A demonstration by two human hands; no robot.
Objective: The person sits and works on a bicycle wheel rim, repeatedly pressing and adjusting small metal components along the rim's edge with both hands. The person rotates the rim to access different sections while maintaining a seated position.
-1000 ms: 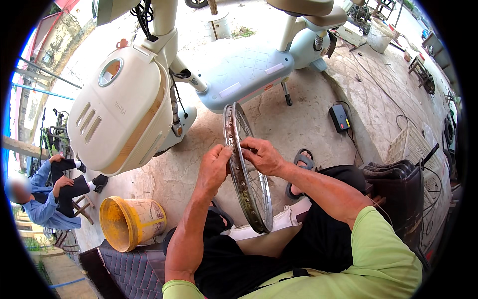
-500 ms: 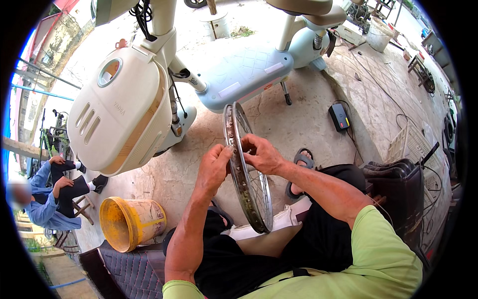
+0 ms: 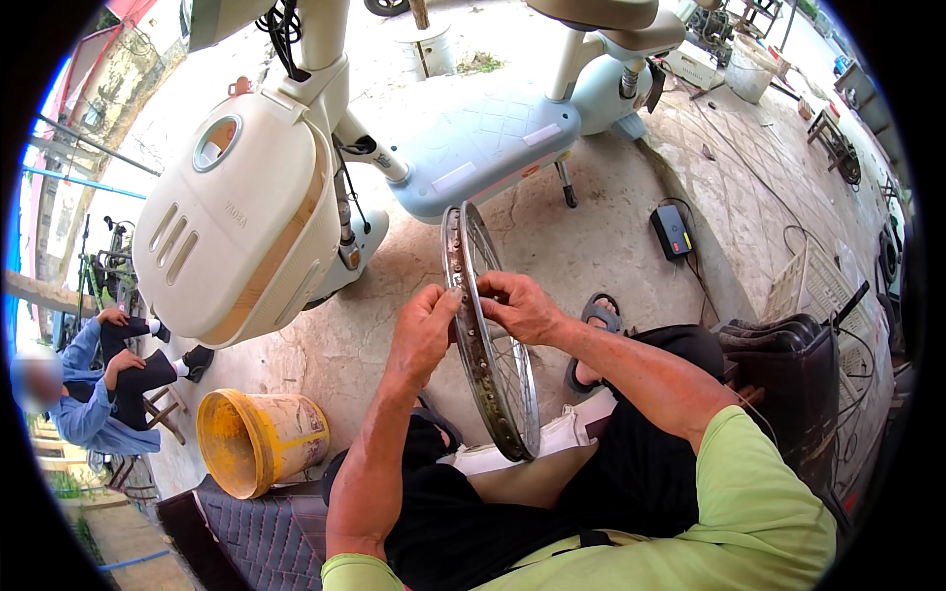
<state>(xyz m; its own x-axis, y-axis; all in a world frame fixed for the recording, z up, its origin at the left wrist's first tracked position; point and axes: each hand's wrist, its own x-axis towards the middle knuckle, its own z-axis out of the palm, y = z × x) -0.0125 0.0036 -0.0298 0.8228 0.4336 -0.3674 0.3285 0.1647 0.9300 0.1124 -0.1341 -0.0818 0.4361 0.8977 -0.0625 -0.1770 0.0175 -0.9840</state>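
Note:
A spoked metal wheel rim [image 3: 481, 379], worn and brownish along its outer channel, stands upright between my knees. My left hand [image 3: 426, 323] grips its left side, the thumb pressed on the rim's outer face and the fingers curled out of sight behind. On the other side my right hand [image 3: 519, 305] is closed at the spokes just inside the rim, thumb and forefinger together. Whether a small part sits in that pinch is hidden by the fingers. Thin spokes run through the lower part of the wheel.
A pale electric scooter [image 3: 483, 148] stands in front, its cream basket [image 3: 232, 222] at left. A yellow bucket [image 3: 261, 443] lies tipped at lower left; a seated person [image 3: 99, 379] is beyond it. A black charger box [image 3: 672, 231] and dark padded seat [image 3: 788, 374] are at right.
The fingers of my right hand have shifted very slightly at the spokes. The wheel and my left hand have stayed in place.

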